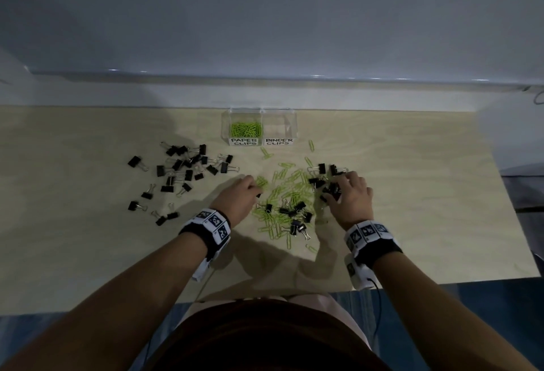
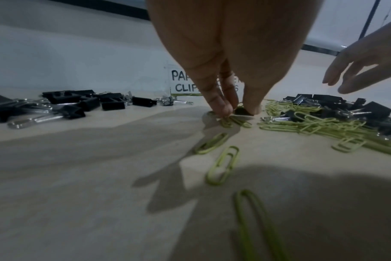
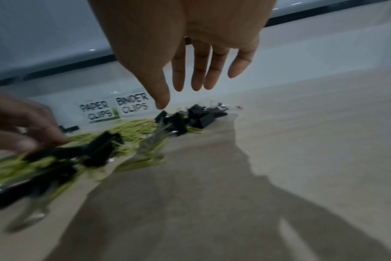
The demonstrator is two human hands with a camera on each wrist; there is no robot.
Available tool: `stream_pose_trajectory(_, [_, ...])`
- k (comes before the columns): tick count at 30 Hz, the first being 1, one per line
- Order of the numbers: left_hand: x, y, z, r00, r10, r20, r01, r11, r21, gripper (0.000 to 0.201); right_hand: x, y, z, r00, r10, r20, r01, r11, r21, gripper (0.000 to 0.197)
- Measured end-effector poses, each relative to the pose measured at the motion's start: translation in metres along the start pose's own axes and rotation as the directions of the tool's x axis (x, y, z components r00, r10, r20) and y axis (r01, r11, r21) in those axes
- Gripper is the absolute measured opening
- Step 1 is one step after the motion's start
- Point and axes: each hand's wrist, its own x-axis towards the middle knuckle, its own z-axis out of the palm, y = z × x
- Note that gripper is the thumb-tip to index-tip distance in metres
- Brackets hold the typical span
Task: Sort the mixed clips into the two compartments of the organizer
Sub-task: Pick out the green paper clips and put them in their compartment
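Observation:
A clear two-compartment organizer (image 1: 259,142) stands at the table's far side. Its "PAPER CLIPS" side holds green paper clips (image 1: 246,129); the "BINDER CLIPS" side (image 1: 279,129) looks bare. A mixed pile (image 1: 290,202) of green paper clips and black binder clips lies between my hands. My left hand (image 2: 237,110) is at the pile's left edge, thumb and fingers pinching a small black binder clip (image 2: 242,111) that lies on green paper clips (image 2: 232,121). My right hand (image 3: 179,91) hovers with straight fingers over a cluster of binder clips (image 3: 196,116) at the pile's right, holding nothing.
Several black binder clips (image 1: 182,170) lie scattered on the left of the wooden table (image 1: 412,223). Single green paper clips (image 1: 311,145) lie near the organizer. A pale wall ledge (image 1: 265,91) runs behind the table, and the near edge is at my body.

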Motion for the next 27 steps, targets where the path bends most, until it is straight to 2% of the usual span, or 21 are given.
stream_pose_trajectory(3, [0.002, 0.001, 0.002, 0.997, -0.068, -0.022, 0.067, 0.996, -0.051, 0.024, -0.015, -0.027, 0.005, 0.991, -0.131, 0.017, 0.129, 0.989, 0.076, 0.011])
stream_pose_trajectory(6, [0.003, 0.005, 0.003, 0.993, -0.103, -0.058, 0.099, 0.992, -0.076, 0.019, -0.03, -0.051, 0.02, 0.964, -0.211, 0.162, 0.211, 0.977, 0.023, 0.014])
stream_pose_trajectory(10, [0.006, 0.006, 0.002, 0.988, -0.126, -0.085, 0.119, 0.989, -0.084, 0.018, -0.033, -0.066, 0.029, 0.96, -0.136, 0.246, 0.129, 0.991, 0.042, 0.021])
stream_pose_trajectory(14, [0.006, 0.002, 0.001, 0.986, -0.136, -0.098, 0.115, 0.974, -0.194, 0.008, -0.031, -0.07, 0.026, 0.937, -0.157, 0.31, 0.142, 0.987, 0.072, 0.025])
stream_pose_trajectory(20, [0.0, -0.006, -0.004, 0.989, -0.086, -0.121, 0.055, 0.97, -0.236, 0.017, -0.032, -0.074, 0.027, 0.953, -0.159, 0.259, 0.151, 0.987, 0.049, 0.011])
stream_pose_trajectory(22, [-0.005, -0.011, -0.008, 0.989, -0.07, -0.131, 0.036, 0.969, -0.246, 0.02, -0.032, -0.074, 0.029, 0.952, -0.2, 0.23, 0.192, 0.98, 0.059, 0.004])
stream_pose_trajectory(25, [-0.012, -0.026, -0.018, 0.973, -0.132, -0.192, 0.075, 0.958, -0.278, 0.021, -0.027, -0.066, 0.027, 0.954, -0.258, 0.151, 0.233, 0.958, 0.164, 0.021])
stream_pose_trajectory(27, [-0.016, -0.041, -0.024, 0.948, -0.208, -0.24, 0.143, 0.954, -0.265, 0.021, -0.019, -0.055, 0.021, 0.972, -0.202, 0.116, 0.174, 0.961, 0.213, 0.015])
